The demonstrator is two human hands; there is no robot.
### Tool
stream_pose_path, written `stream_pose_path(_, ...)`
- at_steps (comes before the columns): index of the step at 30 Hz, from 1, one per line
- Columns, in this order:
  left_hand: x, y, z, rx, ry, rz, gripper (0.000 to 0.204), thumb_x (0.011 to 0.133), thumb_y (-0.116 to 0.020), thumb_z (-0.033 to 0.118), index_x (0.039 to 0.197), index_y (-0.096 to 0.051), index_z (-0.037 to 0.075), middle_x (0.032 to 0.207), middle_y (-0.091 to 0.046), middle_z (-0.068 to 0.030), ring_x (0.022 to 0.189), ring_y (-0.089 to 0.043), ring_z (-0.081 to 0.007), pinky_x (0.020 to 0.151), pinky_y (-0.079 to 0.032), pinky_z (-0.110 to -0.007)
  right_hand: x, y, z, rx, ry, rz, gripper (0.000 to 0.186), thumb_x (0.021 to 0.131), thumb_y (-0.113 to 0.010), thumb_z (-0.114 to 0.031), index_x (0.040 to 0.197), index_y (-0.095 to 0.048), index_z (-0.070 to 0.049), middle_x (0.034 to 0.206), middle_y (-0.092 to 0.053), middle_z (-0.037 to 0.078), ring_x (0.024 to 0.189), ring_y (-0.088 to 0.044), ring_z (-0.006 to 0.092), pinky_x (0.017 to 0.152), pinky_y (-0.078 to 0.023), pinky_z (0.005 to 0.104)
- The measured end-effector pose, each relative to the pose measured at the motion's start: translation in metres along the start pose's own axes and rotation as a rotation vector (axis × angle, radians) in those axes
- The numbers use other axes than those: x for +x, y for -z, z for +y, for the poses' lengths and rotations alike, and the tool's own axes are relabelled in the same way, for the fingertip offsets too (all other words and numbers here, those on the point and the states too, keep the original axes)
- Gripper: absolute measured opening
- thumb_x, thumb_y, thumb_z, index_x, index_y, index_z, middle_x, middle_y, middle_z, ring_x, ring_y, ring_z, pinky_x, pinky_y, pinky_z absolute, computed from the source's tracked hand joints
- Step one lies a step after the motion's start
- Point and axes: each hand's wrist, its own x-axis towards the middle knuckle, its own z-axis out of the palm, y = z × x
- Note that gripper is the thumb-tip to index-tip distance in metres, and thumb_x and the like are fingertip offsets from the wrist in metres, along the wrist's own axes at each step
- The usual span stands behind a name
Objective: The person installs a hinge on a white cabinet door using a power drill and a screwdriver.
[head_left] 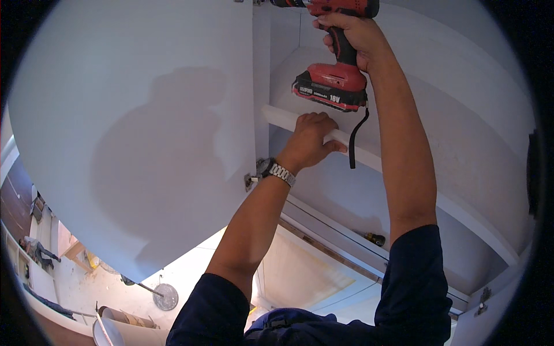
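High at the top of the view, my right hand [358, 37] is wrapped round the grip of a red and black cordless drill [337, 78]. The drill points left toward the cabinet's side edge, its tip next to the upper door hinge [257, 3]. A black wrist strap [356, 138] dangles from its battery. Below it, my left hand [314, 138] grips the front edge of a white shelf [283, 117], fingers over the top and thumb under. A large pale cabinet door [144, 144] stands swung out on the left. Its lower hinge [250, 181] shows beside my left wrist.
A small yellow and black tool [374, 238] lies on the cabinet's lower level. At the lower right another hinge [481, 309] sits on the side panel. Down on the floor at left are a round grey stand base [165, 296] and another person [37, 251] far off.
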Motion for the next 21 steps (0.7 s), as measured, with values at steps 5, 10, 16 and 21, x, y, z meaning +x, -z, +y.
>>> stream_pose_path(5, -0.001, -0.002, 0.000, 0.027, 0.006, -0.013, 0.049, 0.071, -0.078, 0.041, 0.100, -0.065, 0.004, 0.098, -0.060, -0.0134, 0.102, -0.055, -0.0343, 0.094, -0.037, -0.044, 0.002, -0.006, -0.019, -0.030, -0.079, 0.047, 0.015, 0.077, -0.069, -0.011, 0.091, -0.065, -0.008, 0.076, -0.064, 0.004, 0.053, -0.056, 0.0135, 0.049, -0.050, 0.0293)
stream_pose_path(10, -0.004, -0.006, -0.002, 0.023, 0.011, -0.013, 0.047, 0.071, -0.078, 0.038, 0.100, -0.065, 0.004, 0.096, -0.058, -0.0128, 0.098, -0.054, -0.0335, 0.092, -0.037, -0.043, 0.007, -0.005, -0.016, -0.050, -0.107, 0.028, 0.012, 0.078, -0.068, -0.011, 0.090, -0.065, -0.009, 0.073, -0.063, 0.004, 0.051, -0.055, 0.0132, 0.047, -0.048, 0.0300)
stream_pose_path(16, -0.004, -0.006, 0.002, -0.001, 0.027, -0.006, 0.039, 0.069, -0.081, 0.029, 0.095, -0.066, 0.004, 0.096, -0.057, -0.0103, 0.099, -0.053, -0.0305, 0.095, -0.035, -0.043, 0.006, -0.002, -0.020, -0.103, -0.146, 0.041, 0.012, 0.079, -0.066, -0.010, 0.091, -0.064, -0.008, 0.072, -0.063, 0.004, 0.051, -0.055, 0.0130, 0.047, -0.047, 0.0307)
stream_pose_path(21, -0.002, -0.005, 0.003, -0.009, 0.022, -0.002, 0.040, 0.068, -0.081, 0.029, 0.095, -0.066, 0.003, 0.097, -0.057, -0.0106, 0.099, -0.052, -0.0304, 0.094, -0.034, -0.043, 0.005, 0.000, -0.019, -0.065, -0.107, 0.016, 0.014, 0.079, -0.065, -0.010, 0.092, -0.064, -0.008, 0.071, -0.062, 0.004, 0.052, -0.055, 0.0130, 0.046, -0.047, 0.0306)
